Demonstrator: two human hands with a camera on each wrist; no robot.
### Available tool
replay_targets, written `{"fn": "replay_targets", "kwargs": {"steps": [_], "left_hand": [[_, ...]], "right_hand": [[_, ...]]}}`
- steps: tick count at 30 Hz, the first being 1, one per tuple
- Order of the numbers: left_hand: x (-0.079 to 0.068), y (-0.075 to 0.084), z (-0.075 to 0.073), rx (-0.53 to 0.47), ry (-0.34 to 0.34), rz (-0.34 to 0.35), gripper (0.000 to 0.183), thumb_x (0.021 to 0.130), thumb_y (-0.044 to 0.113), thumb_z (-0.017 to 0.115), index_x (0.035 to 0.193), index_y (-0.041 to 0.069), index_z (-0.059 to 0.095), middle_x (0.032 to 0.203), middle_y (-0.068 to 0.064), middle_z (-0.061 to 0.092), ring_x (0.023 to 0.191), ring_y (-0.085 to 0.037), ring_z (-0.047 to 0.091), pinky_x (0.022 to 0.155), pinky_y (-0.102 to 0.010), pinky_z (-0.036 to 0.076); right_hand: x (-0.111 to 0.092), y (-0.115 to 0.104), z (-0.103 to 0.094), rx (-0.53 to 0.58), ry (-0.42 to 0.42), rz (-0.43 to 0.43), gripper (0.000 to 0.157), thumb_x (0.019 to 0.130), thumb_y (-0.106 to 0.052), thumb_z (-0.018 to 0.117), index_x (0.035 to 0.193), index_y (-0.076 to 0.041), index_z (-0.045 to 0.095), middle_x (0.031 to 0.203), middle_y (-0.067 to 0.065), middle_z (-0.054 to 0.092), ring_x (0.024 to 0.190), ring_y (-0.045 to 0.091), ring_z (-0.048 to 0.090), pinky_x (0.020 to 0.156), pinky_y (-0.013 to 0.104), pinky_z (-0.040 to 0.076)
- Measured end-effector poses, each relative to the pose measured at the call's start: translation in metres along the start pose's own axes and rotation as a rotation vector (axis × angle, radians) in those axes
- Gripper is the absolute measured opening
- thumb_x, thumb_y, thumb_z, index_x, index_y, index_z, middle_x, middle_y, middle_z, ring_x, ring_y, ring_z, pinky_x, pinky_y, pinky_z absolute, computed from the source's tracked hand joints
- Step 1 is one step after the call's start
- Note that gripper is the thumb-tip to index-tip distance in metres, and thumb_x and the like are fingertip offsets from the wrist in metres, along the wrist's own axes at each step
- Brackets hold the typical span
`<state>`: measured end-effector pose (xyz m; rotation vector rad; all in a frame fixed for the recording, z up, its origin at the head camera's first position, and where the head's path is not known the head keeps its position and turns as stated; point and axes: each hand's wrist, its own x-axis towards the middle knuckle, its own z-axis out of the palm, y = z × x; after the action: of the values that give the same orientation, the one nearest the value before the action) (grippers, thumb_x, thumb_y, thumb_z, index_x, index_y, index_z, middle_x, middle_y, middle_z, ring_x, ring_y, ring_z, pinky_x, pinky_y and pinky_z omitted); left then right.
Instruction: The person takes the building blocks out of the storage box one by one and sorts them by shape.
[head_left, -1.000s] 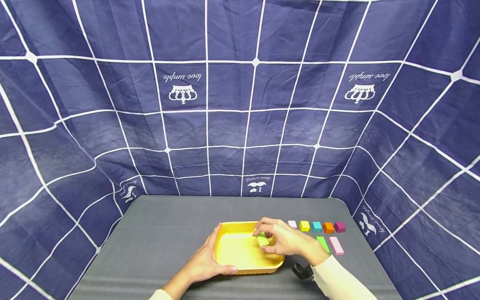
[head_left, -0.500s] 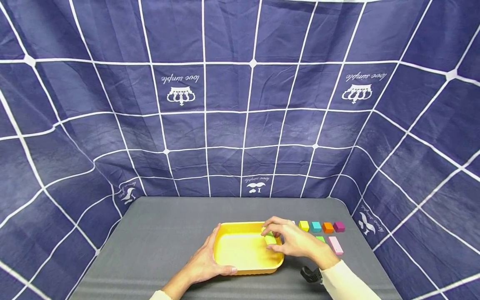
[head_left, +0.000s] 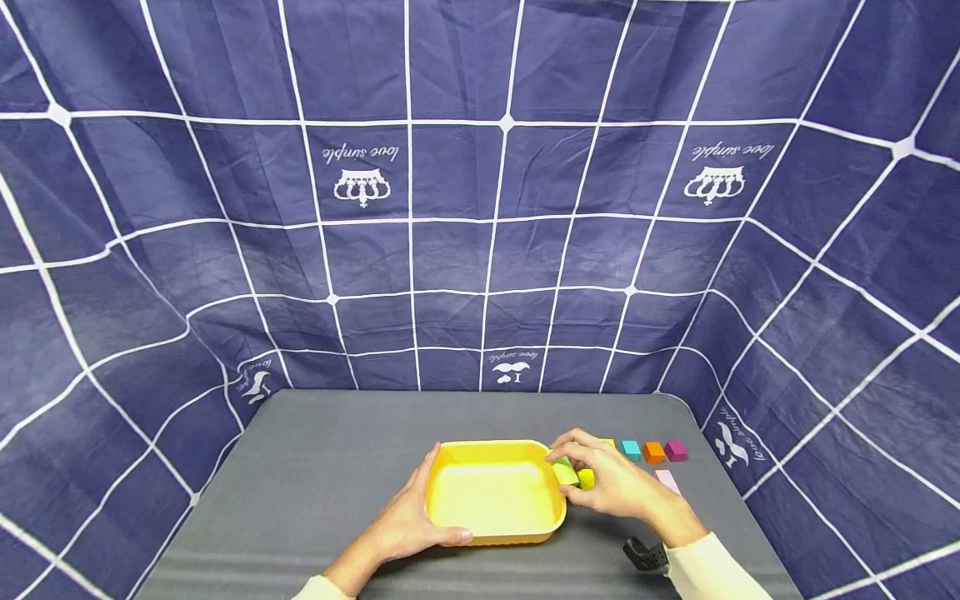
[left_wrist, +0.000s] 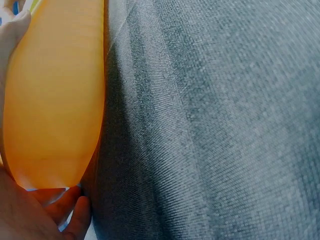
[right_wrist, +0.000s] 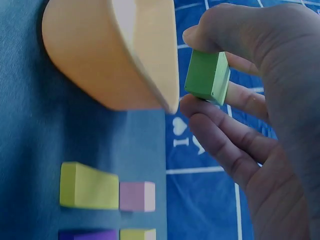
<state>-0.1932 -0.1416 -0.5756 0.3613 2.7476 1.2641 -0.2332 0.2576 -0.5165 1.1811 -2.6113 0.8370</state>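
A shallow yellow tray (head_left: 495,538) rests on the grey table before me. My left hand (head_left: 401,521) grips its left end, the thumb along the front wall and the fingers by the far left corner. In the left wrist view some fingers (left_wrist: 65,207) curl at the tray's end. My right hand (head_left: 615,483) pinches a green block (right_wrist: 204,75) between thumb and fingertips, just outside the tray's right rim. Below that hand, a yellow block (right_wrist: 95,186) and a pink block (right_wrist: 135,196) lie on the table, apart from the fingers.
Right of the tray stand a turquoise cube (head_left: 630,451), an orange cube (head_left: 654,452) and a magenta cube (head_left: 677,451) in a row. A pink oblong block (head_left: 666,481) lies nearer, partly behind the right hand. A blue gridded cloth (head_left: 450,267) rises behind the table.
My right hand has moved right with the green block, from over the tray's inside to beyond its right rim. My left hand stays on the tray.
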Motion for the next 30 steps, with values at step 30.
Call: {"fn": "replay_targets", "kwargs": {"steps": [30], "left_hand": [[0.003, -0.001, -0.003, 0.035, -0.011, 0.012, 0.157, 0.069, 0.066, 0.108, 0.189, 0.02, 0.017, 0.182, -0.02, 0.047, 0.145, -0.037, 0.067, 0.114, -0.059, 0.059]], "right_hand": [[-0.08, 0.048, -0.017, -0.126, 0.234, 0.026, 0.076, 0.072, 0.004, 0.104, 0.14, -0.018, 0.078, 0.126, 0.001, 0.077, 0.093, -0.002, 0.068, 0.078, 0.024, 0.061]]}}
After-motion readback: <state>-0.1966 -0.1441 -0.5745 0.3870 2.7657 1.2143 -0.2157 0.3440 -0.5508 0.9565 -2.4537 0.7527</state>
